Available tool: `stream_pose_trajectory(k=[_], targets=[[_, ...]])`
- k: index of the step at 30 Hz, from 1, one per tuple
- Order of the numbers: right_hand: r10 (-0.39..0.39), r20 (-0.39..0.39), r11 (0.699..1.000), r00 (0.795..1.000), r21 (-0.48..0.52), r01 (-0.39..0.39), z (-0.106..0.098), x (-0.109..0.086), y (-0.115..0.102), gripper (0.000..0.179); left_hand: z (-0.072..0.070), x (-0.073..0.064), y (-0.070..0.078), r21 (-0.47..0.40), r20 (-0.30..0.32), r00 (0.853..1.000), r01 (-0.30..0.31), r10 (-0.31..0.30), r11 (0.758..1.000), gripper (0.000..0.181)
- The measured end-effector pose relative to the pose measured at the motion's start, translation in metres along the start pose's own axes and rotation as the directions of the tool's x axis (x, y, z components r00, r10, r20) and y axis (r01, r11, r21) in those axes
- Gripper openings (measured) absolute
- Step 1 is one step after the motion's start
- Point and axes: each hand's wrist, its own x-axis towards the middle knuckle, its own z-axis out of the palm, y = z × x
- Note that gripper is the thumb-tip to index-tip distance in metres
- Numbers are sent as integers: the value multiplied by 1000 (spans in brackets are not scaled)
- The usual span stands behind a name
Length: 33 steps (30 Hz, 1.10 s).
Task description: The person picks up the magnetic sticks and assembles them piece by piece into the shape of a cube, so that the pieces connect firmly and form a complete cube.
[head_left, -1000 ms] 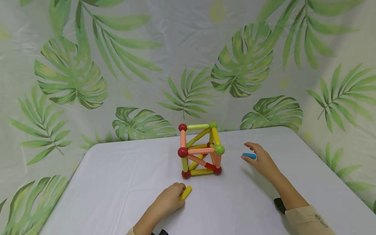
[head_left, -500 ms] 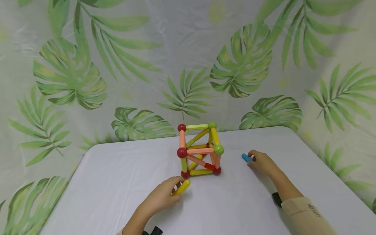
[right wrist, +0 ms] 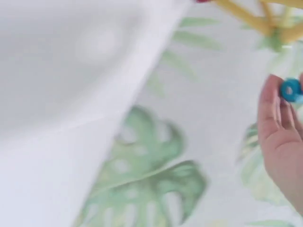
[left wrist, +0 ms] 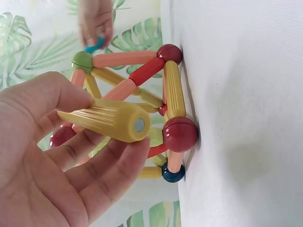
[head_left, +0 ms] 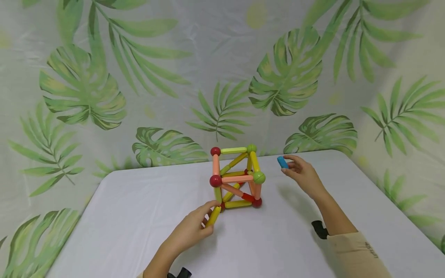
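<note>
My left hand (head_left: 192,229) pinches a yellow magnetic rod (head_left: 213,217) between thumb and fingers, close to the lower front-left corner of a cube frame of magnetic rods and balls (head_left: 238,179). In the left wrist view the metal end of the yellow rod (left wrist: 106,118) faces the camera, in front of a red ball (left wrist: 180,134). My right hand (head_left: 307,177) holds a short blue magnetic rod (head_left: 282,162) in the air, right of the frame and apart from it. The right wrist view is blurred and shows the blue rod (right wrist: 289,90) at its edge.
The frame stands on a white-covered table (head_left: 146,216), with diagonal rods inside its sides. A low dark blue ball (left wrist: 173,172) shows in the left wrist view. Behind the table hangs a leaf-print cloth (head_left: 222,61).
My left hand has brought the yellow rod up to the frame's lower left corner. My right hand dipped, then rose and moved left toward the frame with the blue rod, which now tilts more upright.
</note>
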Motion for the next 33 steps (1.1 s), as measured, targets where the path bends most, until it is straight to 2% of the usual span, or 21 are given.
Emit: stream_pose_trajectory(k=[3, 6, 12, 18, 20, 22, 25, 27, 29, 30, 31, 33], targets=[[-77, -4, 985, 997, 156, 77, 7, 4, -29, 43, -1, 1, 0, -13, -17, 1000, 2, -3, 1000, 54], [-127, 1, 969, 992, 211, 124, 19, 9, -53, 37, -2, 0, 0, -16, -39, 999, -4, 4, 1000, 52], [-185, 34, 976, 982, 127, 180, 46, 22, -73, 35, -4, -1, -1, -42, -72, 997, -37, 34, 998, 49], [-147, 113, 989, 983, 25, 145, 60, 27, -69, 28, -6, -2, 0, -39, -126, 991, -57, 51, 998, 47], [-137, 129, 990, 982, -3, 139, 61, 27, -67, 26, -6, -2, 1, -43, -177, 981, -86, 77, 995, 48], [-141, 133, 989, 981, -18, 145, 62, 26, -66, 26, -6, -2, 3, -53, -245, 964, -118, 102, 992, 49], [-153, 133, 987, 979, -27, 158, 62, 26, -65, 28, -7, 1, 5, -94, -360, 923, -178, 134, 979, 52], [-153, 134, 987, 979, -28, 158, 62, 25, -66, 29, -10, 4, 8, -150, -430, 893, -220, 137, 964, 52], [-145, 139, 988, 980, -30, 150, 62, 25, -66, 30, -14, 10, 13, -244, -479, 870, -258, 115, 935, 51], [-142, 140, 989, 980, -32, 147, 62, 25, -65, 31, -17, 13, 15, -308, -496, 863, -280, 98, 909, 50], [-136, 140, 989, 981, -29, 142, 62, 25, -65, 31, -20, 18, 18, -382, -507, 859, -302, 75, 873, 49], [-133, 139, 990, 981, -28, 138, 63, 25, -64, 31, -26, 28, 23, -525, -516, 857, -335, 21, 782, 47]])
